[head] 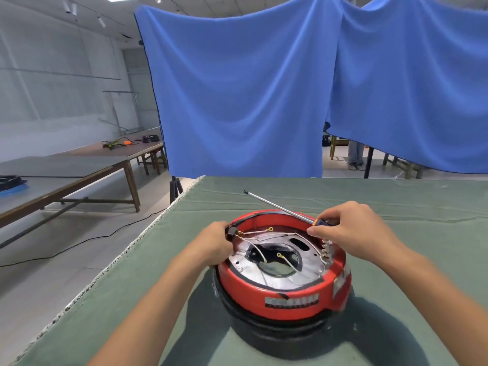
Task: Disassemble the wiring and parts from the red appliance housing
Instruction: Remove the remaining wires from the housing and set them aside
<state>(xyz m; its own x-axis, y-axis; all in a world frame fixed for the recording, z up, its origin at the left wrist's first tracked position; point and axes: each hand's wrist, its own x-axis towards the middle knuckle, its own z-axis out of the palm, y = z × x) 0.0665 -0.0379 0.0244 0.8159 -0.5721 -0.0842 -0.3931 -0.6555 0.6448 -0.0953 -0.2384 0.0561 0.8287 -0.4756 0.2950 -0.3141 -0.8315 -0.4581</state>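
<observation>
While left hand grips the red housing, right-hand fingers hold a screwdriver pointing far-left.

Workshop/lab: long worktables w/ tools, blue backdrop cloths, green-covered bench, bare walls.

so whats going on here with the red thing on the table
A person is taking apart a red appliance housing that sits upside down on a green cloth-covered table. The left hand grips a small black part at the housing's rim, where the wires run in. The right hand holds a long screwdriver by its handle, shaft pointing away, not on any screw. Loose ring-terminal wires lie across the metal plate inside, so disassembly is under way.
</observation>
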